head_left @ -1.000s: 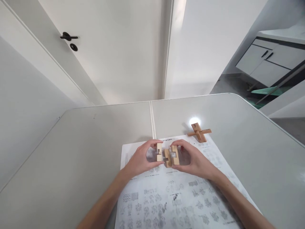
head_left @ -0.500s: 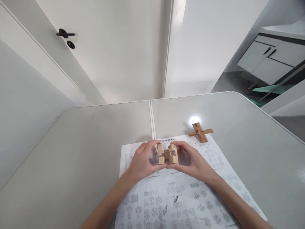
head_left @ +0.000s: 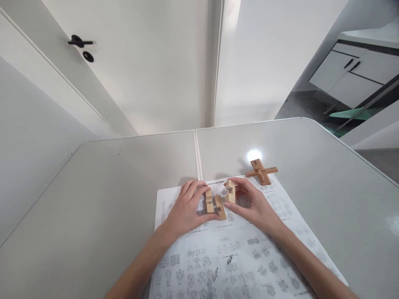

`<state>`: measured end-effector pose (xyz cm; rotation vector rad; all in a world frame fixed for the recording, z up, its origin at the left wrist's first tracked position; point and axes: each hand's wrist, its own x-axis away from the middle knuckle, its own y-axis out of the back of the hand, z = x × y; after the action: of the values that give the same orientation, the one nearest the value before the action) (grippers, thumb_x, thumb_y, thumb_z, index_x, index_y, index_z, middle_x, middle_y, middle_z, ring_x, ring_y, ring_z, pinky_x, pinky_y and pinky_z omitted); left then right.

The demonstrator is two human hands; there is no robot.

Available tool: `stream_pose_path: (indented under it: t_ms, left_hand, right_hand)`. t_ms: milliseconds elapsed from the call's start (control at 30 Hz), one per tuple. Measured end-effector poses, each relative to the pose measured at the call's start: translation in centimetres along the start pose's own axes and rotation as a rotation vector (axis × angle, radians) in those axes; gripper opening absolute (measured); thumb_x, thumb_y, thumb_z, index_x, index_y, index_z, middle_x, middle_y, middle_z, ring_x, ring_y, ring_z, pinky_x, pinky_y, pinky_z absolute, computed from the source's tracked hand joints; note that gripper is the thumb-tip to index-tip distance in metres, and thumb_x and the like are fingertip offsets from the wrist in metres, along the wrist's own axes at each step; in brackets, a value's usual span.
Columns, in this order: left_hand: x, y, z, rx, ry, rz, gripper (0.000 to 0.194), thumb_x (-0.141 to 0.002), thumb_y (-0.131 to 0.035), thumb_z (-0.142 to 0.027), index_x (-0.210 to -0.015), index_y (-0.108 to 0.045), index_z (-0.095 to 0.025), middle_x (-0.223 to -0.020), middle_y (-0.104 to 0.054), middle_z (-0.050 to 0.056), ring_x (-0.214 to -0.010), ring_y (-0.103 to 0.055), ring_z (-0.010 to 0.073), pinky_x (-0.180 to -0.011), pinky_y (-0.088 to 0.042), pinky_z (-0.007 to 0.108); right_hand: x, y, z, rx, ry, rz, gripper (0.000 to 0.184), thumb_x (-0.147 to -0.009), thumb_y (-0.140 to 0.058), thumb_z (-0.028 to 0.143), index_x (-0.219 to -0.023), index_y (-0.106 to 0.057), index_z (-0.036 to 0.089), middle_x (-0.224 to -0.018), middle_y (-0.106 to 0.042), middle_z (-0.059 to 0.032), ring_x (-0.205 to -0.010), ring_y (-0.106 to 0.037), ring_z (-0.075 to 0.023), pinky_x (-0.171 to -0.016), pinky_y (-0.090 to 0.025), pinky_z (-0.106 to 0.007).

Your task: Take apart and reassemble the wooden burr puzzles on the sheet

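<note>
Above a printed sheet, my left hand [head_left: 185, 207] has its fingers and thumb closed around a pale notched wooden puzzle piece [head_left: 209, 202]. A second, browner notched puzzle piece [head_left: 220, 208] sits just right of it, its lower end by my left thumb. Whether that one is gripped or rests on the paper, I cannot tell. My right hand [head_left: 254, 204] pinches a third pale puzzle piece [head_left: 230, 192] with a cut-out in its side, held upright and apart from the other two.
A joined cross of brown wooden pieces [head_left: 262, 172] lies at the sheet's upper right corner. The printed sheet [head_left: 237, 232] carries rows of small puzzle drawings. Beneath is a grey table [head_left: 131, 182] with a seam; a white door [head_left: 149, 62] stands behind it.
My right hand has moved slightly up and right with its piece, separating it from the other two. The browner piece now shows more fully beside my left thumb.
</note>
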<state>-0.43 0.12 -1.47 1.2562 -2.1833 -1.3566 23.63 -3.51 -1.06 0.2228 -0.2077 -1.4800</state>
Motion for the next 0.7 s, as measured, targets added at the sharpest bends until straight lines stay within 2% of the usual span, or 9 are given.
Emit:
stream_pose_path:
  t_ms: [167,233,367,533,600,700]
  left_hand:
    - [0.2,0.1,-1.1,-0.041,-0.049,0.018,0.095,-0.066,-0.082,-0.073,-0.144,-0.049,-0.027,-0.151,-0.046,0.015,-0.142,-0.037,0.0396,-0.114,-0.040,0.060]
    - [0.3,-0.1,-1.6,-0.035,-0.057,0.003,0.089,-0.067,-0.084,-0.069,-0.140,-0.053,-0.028,-0.151,-0.047,0.014,-0.143,-0.035,0.0408,-0.113,-0.040,0.061]
    - [0.2,-0.6,-2.4,0.063,-0.099,-0.051,0.062,-0.080,-0.084,-0.045,-0.133,-0.055,-0.028,-0.143,-0.057,0.011,-0.143,-0.042,0.0359,-0.115,-0.040,0.058]
    - [0.4,-0.8,-2.5,0.321,-0.106,-0.087,0.063,-0.087,-0.075,-0.024,-0.141,-0.044,-0.031,-0.141,-0.060,0.007,-0.135,-0.055,0.0245,-0.111,-0.051,0.045]
    - [0.5,-0.8,-2.5,0.394,-0.084,-0.092,0.063,-0.088,-0.073,-0.021,-0.142,-0.042,-0.033,-0.142,-0.058,0.007,-0.133,-0.057,0.0230,-0.106,-0.055,0.041]
    - [0.6,-0.7,-2.4,0.411,-0.045,-0.100,0.061,-0.088,-0.073,-0.020,-0.141,-0.045,-0.033,-0.142,-0.055,0.008,-0.134,-0.056,0.0247,-0.105,-0.056,0.041]
  right_hand:
    - [0.0,0.0,-0.1,-0.023,-0.011,0.005,0.058,-0.081,-0.080,0.045,-0.132,-0.057,0.030,-0.125,-0.068,-0.0083,-0.110,-0.067,-0.0302,-0.096,-0.056,-0.050]
    - [0.0,-0.1,-0.2,-0.040,-0.017,0.017,0.058,-0.081,-0.080,0.044,-0.132,-0.057,0.030,-0.125,-0.068,-0.0087,-0.111,-0.067,-0.0304,-0.097,-0.056,-0.051]
    - [0.0,-0.1,-0.4,-0.062,-0.020,0.014,0.057,-0.081,-0.080,0.044,-0.131,-0.057,0.029,-0.123,-0.069,-0.0092,-0.111,-0.067,-0.0313,-0.096,-0.056,-0.052]
    - [-0.1,0.0,-0.5,-0.061,-0.025,0.015,0.055,-0.083,-0.078,0.043,-0.132,-0.057,0.029,-0.121,-0.069,-0.0081,-0.108,-0.068,-0.0291,-0.092,-0.058,-0.046]
    - [-0.1,0.0,-0.5,-0.058,-0.021,0.021,0.054,-0.083,-0.077,0.043,-0.131,-0.057,0.029,-0.120,-0.070,-0.0077,-0.106,-0.068,-0.0282,-0.091,-0.058,-0.045]
    - [-0.1,-0.1,-0.5,-0.063,-0.018,0.024,0.054,-0.083,-0.078,0.043,-0.131,-0.057,0.029,-0.118,-0.070,-0.0075,-0.104,-0.068,-0.0274,-0.091,-0.057,-0.045]
